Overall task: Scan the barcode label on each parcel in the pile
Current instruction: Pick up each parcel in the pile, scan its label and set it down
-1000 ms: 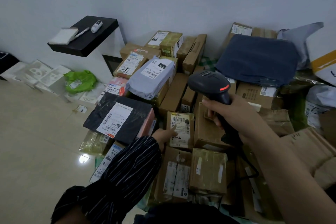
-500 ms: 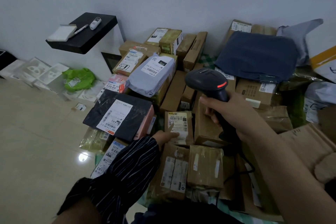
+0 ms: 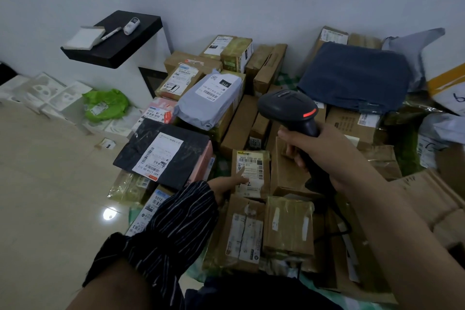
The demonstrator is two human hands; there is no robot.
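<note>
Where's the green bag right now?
Head view, left side: the green bag lies below the black shelf, among white boxes by the wall.

A parcel storeroom: labelled boxes (image 3: 239, 126) and mailer bags (image 3: 208, 106) lie heaped on tiled floor (image 3: 50, 184) beside a black wall shelf (image 3: 118, 43).

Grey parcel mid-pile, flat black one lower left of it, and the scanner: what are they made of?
The grey parcel: soft plastic mailer by the look, matte, creased and sagging. The black flat parcel: probably plastic film wrap, slightly glossy, wrinkles catching light. The scanner in the right hand: hard moulded plastic, matte black, red lit strip.
</note>
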